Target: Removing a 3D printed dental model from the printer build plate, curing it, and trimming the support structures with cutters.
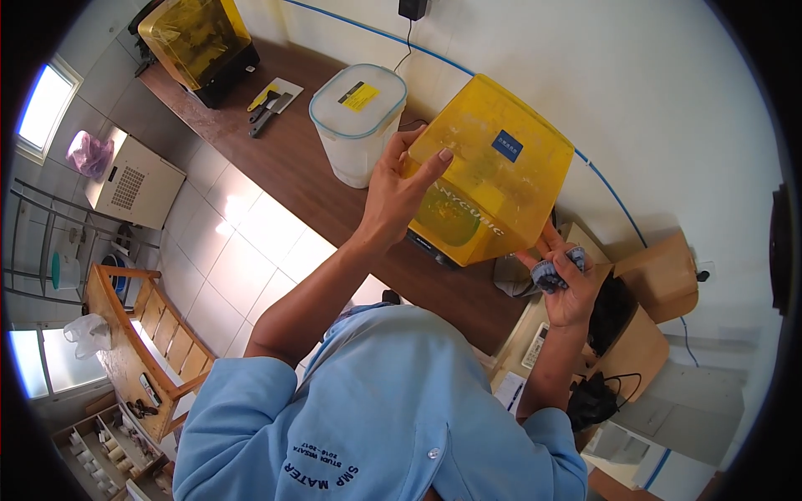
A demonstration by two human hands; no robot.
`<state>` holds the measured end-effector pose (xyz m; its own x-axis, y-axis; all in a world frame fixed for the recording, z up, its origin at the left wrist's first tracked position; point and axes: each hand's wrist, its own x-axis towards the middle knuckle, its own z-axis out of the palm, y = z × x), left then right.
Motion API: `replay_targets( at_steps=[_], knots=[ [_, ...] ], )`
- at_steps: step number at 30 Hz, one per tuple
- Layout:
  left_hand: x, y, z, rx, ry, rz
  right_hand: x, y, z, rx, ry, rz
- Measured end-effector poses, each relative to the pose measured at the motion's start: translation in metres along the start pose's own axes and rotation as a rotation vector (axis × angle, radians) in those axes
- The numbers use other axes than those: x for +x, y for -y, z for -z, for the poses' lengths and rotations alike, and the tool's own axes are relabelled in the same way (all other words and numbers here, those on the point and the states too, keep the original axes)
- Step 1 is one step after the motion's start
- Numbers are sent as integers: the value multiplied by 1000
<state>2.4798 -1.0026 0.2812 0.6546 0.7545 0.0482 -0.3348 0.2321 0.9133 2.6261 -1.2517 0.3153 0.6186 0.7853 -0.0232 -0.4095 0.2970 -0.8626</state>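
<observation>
My left hand (399, 188) grips the near left edge of a see-through yellow cover (522, 184), its thumb on top and fingers along the side. The cover is boxy and tilted, above a black machine base (434, 252) that shows only in part at its lower left. Whether cover and base touch, I cannot tell. At the cover's right corner, my right hand (576, 292) pinches a small curved grey-blue piece (550, 274) with a ridged surface. Some fingers of that hand reach toward the cover's edge.
A lidded white tub (361, 125) stands on the brown table (284, 154), left of the cover. Farther left are scrapers (269, 113) and another yellow-covered machine (200, 50). Cardboard boxes (656, 275) and a white remote (535, 346) lie to the right.
</observation>
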Motion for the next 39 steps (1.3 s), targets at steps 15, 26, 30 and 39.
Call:
replay_targets(
  at_steps=[15, 26, 30, 39],
  knots=[
    [-6, -4, 0, 43, 24, 27, -4, -7, 12, -4, -26, 5],
    [-116, -35, 18, 377, 466, -116, -59, -9, -46, 159, -115, 46],
    [-113, -51, -27, 277, 796, 225, -62, -14, -63, -344, 140, 297],
    [-113, -34, -27, 380, 794, 267, -36, -12, -14, -587, 92, 479]
  ],
)
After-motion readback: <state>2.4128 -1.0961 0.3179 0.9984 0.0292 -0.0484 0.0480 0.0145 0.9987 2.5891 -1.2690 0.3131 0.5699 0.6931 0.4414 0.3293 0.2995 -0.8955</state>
